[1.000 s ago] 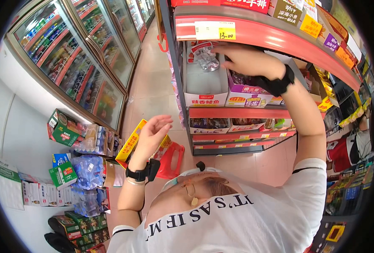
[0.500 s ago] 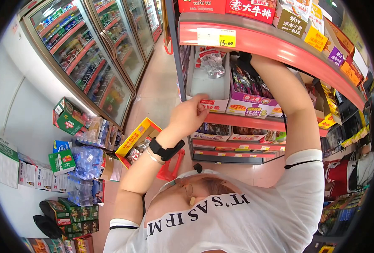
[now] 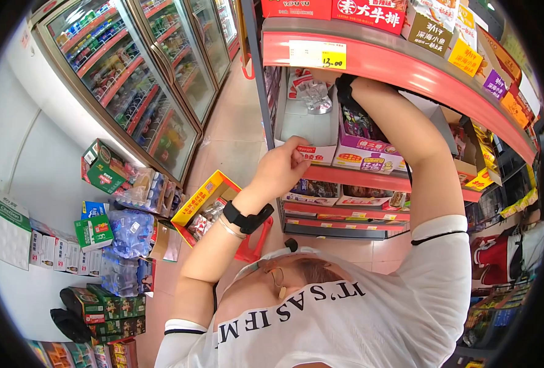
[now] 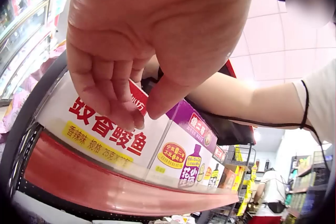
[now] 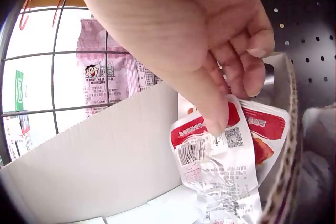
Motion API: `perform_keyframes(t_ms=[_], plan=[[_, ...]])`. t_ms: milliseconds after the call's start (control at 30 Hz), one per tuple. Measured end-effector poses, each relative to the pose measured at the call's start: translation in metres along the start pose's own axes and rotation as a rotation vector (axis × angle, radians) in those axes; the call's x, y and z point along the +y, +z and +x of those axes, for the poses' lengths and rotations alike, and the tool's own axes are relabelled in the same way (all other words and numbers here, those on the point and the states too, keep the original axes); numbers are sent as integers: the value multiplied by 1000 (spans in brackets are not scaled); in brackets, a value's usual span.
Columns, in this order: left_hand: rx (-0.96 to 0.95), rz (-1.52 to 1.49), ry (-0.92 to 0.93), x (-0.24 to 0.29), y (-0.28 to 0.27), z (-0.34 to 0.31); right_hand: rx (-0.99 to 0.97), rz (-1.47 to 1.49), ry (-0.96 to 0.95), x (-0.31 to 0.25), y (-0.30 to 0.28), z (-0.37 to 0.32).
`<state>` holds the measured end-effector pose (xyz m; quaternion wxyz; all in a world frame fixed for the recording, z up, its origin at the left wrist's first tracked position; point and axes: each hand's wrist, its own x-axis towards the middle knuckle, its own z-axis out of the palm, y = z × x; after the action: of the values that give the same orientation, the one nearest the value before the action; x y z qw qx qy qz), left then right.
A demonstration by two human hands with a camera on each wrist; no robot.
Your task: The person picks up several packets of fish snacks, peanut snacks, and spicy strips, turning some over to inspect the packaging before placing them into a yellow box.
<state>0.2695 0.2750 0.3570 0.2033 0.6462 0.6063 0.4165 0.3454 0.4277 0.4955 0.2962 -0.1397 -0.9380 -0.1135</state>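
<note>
My right hand [image 5: 199,40] reaches into a white cardboard box [image 3: 296,130] on the shelf. Its thumb lies over a silver-and-red snack pouch [image 5: 220,166], the fingers curled at its top edge, pinching it. Behind that one leans a second red-topped pouch [image 5: 270,129]. In the head view the shelf above hides most of this hand. My left hand [image 3: 282,167] is at the box's front rim. In the left wrist view its fingers hang loosely bent before the printed front panel, the thumb close to them.
A purple box [image 3: 361,147] of dark packets adjoins the white one. The red upper shelf edge [image 3: 382,58] overhangs both. Below stands an open yellow carton [image 3: 192,211] of pouches beside a red stool [image 3: 256,242]. Glass-door fridges [image 3: 143,80] line the aisle.
My left hand has risen from beside the yellow carton to the white box's front rim. My right arm has gone deeper under the upper shelf, then shifted left to the white box.
</note>
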Motion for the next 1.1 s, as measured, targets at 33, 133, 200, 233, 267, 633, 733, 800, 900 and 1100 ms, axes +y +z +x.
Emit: perform_keyframes(t_ms=[33,133,200,233,267,633,733,800,900,1100], plan=[[-4,-67,14,-1,0,1,6,3,4,0,0,0],[-16,-135,42,-2,-3,2,23,12,16,5,-4,-13],[-6,-186,20,-3,-3,5,32,20,25,15,-8,-21],[7,-234,-1,-4,-3,6,35,23,27,18,-9,-24],[8,-240,-5,-3,-2,6,37,28,29,19,-8,-22],[153,-531,-69,11,-9,-16,-59,288,364,25,-33,-65],[20,-942,-42,11,-13,-20,-53,685,416,10,-38,-78],[-108,-1089,-27,17,-24,-23,-13,972,408,1,-41,-82],[-276,-1279,-90,11,-31,-31,-383,1282,391,-6,-47,-80],[-448,-1482,-49,-5,-29,-55,-696,1137,239,-28,-39,-74]])
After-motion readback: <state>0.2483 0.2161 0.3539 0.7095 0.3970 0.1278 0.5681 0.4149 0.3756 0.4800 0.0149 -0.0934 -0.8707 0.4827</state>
